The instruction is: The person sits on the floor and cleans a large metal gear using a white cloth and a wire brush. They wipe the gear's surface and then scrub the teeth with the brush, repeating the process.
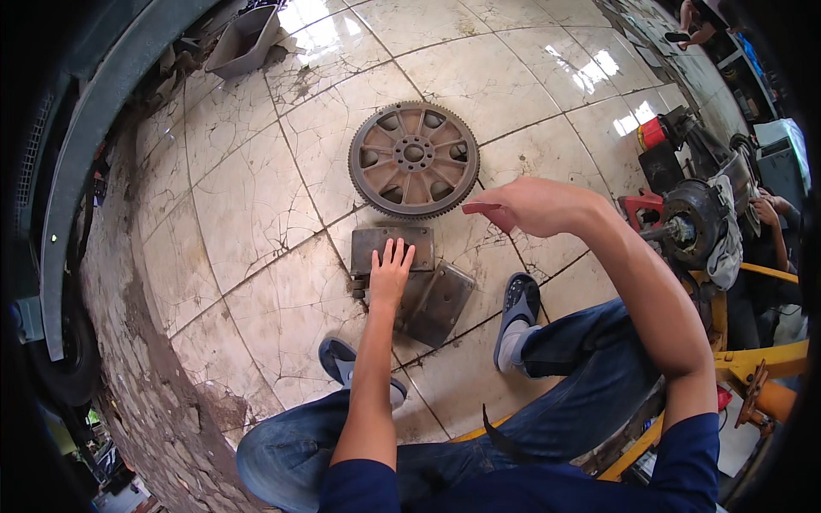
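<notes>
Left hand (390, 272) reaches down from a straight forearm, palm flat, fingers spread open on a dull grey metal plate (392, 246) lying on the cracked glossy tile floor (248, 214). A second square plate (440, 301) lies tilted just right of it. Right hand (534, 205) is raised, wrist bent, fingers pinched on a small red flat piece (481, 208). Farther off lies a rusty toothed flywheel (414, 160), round, spoked
</notes>
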`<state>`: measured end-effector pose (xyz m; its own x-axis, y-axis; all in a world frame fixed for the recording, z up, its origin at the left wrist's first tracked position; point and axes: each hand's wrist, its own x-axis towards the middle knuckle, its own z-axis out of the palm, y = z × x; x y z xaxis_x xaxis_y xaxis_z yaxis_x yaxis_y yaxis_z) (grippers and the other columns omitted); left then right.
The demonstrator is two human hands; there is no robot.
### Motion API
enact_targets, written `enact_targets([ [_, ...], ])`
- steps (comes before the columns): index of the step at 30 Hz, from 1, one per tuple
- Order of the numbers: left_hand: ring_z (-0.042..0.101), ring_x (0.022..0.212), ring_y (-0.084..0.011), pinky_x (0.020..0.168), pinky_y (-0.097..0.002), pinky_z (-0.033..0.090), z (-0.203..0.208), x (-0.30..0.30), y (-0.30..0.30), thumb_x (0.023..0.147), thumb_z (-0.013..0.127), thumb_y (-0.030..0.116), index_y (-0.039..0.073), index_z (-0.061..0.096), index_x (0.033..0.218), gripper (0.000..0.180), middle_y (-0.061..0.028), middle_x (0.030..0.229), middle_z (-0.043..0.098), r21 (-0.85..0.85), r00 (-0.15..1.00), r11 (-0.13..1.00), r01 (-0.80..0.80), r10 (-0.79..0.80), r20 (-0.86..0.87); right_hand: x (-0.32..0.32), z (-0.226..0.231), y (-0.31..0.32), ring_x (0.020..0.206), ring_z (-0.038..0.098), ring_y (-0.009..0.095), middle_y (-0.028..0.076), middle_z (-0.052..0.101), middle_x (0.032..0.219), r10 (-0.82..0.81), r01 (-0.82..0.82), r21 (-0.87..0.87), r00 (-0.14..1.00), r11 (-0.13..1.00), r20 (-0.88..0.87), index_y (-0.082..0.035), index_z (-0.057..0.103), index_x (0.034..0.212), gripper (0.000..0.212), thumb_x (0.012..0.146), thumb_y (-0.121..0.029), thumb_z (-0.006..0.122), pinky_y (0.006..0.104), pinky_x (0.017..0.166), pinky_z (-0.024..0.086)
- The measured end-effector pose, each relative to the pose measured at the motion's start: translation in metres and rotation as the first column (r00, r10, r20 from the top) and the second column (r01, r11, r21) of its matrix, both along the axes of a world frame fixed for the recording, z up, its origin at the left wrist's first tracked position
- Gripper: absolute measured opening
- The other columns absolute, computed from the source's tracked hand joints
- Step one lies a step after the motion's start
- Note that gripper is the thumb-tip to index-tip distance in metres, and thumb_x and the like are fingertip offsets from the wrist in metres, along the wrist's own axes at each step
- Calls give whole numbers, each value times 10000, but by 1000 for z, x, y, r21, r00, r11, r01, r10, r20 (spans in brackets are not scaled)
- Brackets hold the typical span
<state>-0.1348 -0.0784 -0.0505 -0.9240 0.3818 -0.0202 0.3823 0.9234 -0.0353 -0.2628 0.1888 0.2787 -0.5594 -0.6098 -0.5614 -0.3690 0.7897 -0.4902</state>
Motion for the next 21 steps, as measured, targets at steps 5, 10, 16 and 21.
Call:
enact_targets([
  [5, 354, 1503, -350, 1181, -633, 317, 40, -12, 27, 861, 751, 270, 192, 439, 1555, 765, -154, 1584, 429, -24, 961, 998, -60, 65, 268, -17, -24, 23, 945, 677, 324, 134, 714, 1016, -47, 47, 25, 999, 999, 0, -102, 589, 1443, 526, 941, -16, 455, 441, 870, 536],
  [10, 404, 1455, -349, 1160, -608, 339, 62, -65, 44, 871, 759, 279, 133, 485, 1492, 695, -147, 1529, 475, 259, 927, 934, -246, 149, 345, -9, -1, -8, 981, 676, 373, 200, 715, 1071, 63, -64, 39, 998, 997, 4, -136, 586, 1452, 545, 934, -8, 473, 467, 876, 531],
  [16, 520, 1283, -289, 1083, -572, 403, 24, -104, 74, 855, 747, 252, 147, 577, 1345, 530, -79, 1300, 572, 171, 993, 981, -88, 100, -64, -6, -5, -13, 1017, 671, 392, 209, 711, 1090, 67, -67, -14, 998, 998, 7, -134, 591, 1438, 536, 939, 30, 484, 489, 901, 517],
  [21, 565, 1105, -250, 1043, -542, 421, 12, -115, 82, 841, 765, 292, 163, 596, 1254, 464, -37, 1096, 574, 175, 993, 981, -85, 97, -65, -10, -16, 7, 967, 666, 347, 147, 682, 981, 30, -33, -69, 999, 997, -32, -116, 591, 1431, 507, 951, 16, 490, 458, 877, 526],
])
